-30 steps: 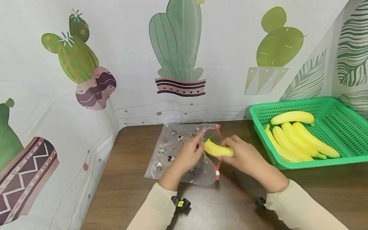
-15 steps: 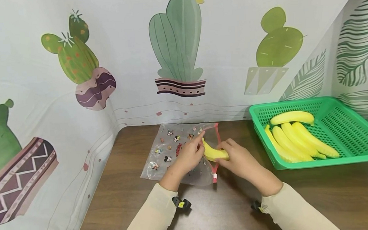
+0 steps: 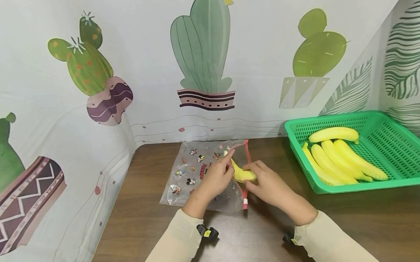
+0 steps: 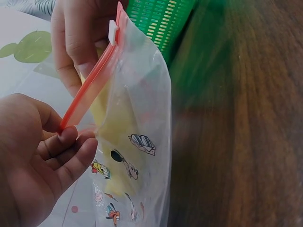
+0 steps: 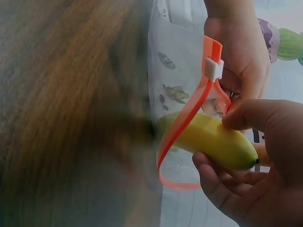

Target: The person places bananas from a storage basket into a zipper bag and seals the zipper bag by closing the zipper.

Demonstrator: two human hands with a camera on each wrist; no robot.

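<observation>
A clear zip bag (image 3: 184,183) with cartoon prints and a red slider rim lies on the table, its mouth spread towards the right. My left hand (image 3: 217,174) pinches the upper layer of the bag at the red rim (image 4: 87,92) between thumb and fingers. In my right hand (image 3: 269,183), thumb and fingers grip the end of a yellow banana (image 5: 213,139). Most of the banana is inside the bag, showing through the plastic in the left wrist view; its held end sticks out past the rim. A white slider (image 5: 214,69) sits at one end of the rim.
To the right stands a green perforated basket (image 3: 408,180) with several bananas (image 3: 340,160) in it. Behind the brown wooden table (image 3: 136,214) hangs a white cloth (image 3: 150,71) printed with cacti.
My right hand has moved left, pushing the banana deeper into the bag. The bag has shifted slightly left and lies flatter. My left hand has stayed nearly still at the rim.
</observation>
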